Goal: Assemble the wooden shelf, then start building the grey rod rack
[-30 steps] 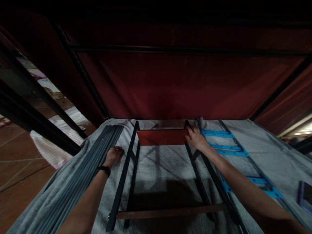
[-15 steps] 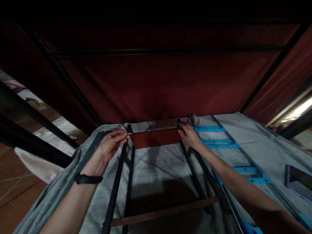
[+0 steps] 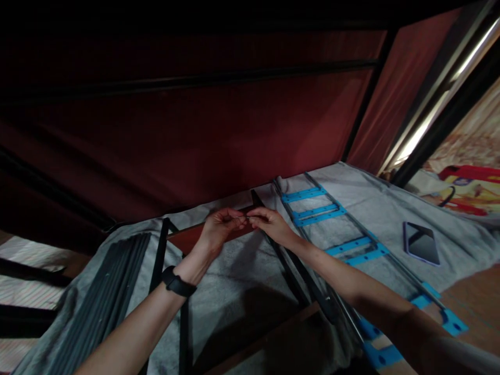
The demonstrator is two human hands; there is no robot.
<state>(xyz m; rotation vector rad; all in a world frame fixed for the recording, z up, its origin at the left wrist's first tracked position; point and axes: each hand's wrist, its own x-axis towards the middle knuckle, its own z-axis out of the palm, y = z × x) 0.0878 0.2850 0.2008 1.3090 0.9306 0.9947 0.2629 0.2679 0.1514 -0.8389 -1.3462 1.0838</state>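
Note:
My left hand [image 3: 219, 228], with a black band at the wrist, meets my right hand [image 3: 273, 225] above the far end of a black metal frame [image 3: 159, 252]. Both are closed in a fingertip pinch on a tiny thin metal piece [image 3: 241, 217]; its exact kind is too small to make out. Behind and below the hands, a brown board [image 3: 185, 237] spans the two sides of the frame, partly hidden by my fingers. A second brown crosspiece [image 3: 258, 348] lies nearer to me, in shadow.
Blue brackets [image 3: 365, 251] joined by metal tubes lie to the right on a grey blanket [image 3: 375, 205]. Beyond them rests a phone [image 3: 422, 243]. Dark ribbed strips [image 3: 101, 297] lie at left. A dark red panel [image 3: 234, 140] rises behind.
My hands have come together from opposite sides of the frame, the left leaving the left post and the right leaving the right post. The view has turned to the right.

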